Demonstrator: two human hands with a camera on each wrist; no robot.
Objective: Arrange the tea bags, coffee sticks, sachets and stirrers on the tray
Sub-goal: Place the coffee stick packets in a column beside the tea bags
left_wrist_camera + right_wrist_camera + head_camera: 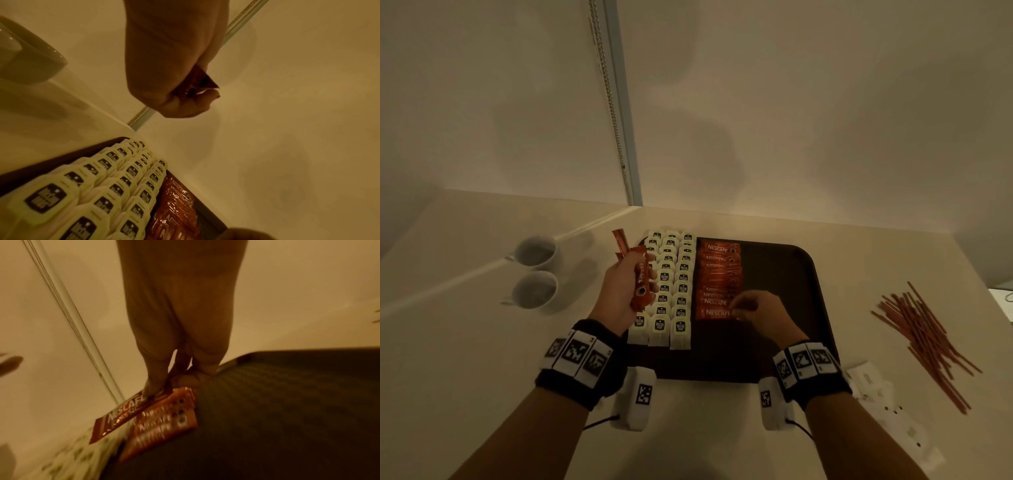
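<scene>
One tray (pixel 808 270) sits on the table (pixel 722 428). Tea bags (pixel 667 291) fill three columns on it, roughly a dozen to each; overlap blurs the exact number. One column of coffee sticks (pixel 717 274) lies beside them, about ten, with a few more in the left hand (pixel 625 287). Two cups (pixel 536 270) stand left. The stirrers (pixel 924 337) are too heaped to count.

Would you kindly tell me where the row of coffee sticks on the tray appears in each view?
Head: coffee sticks at centre, right of the tea bags.
Left wrist: bottom centre, right of the tea bags.
Right wrist: lower left of centre, under the right hand.
Shared landmark: the tray.
</scene>
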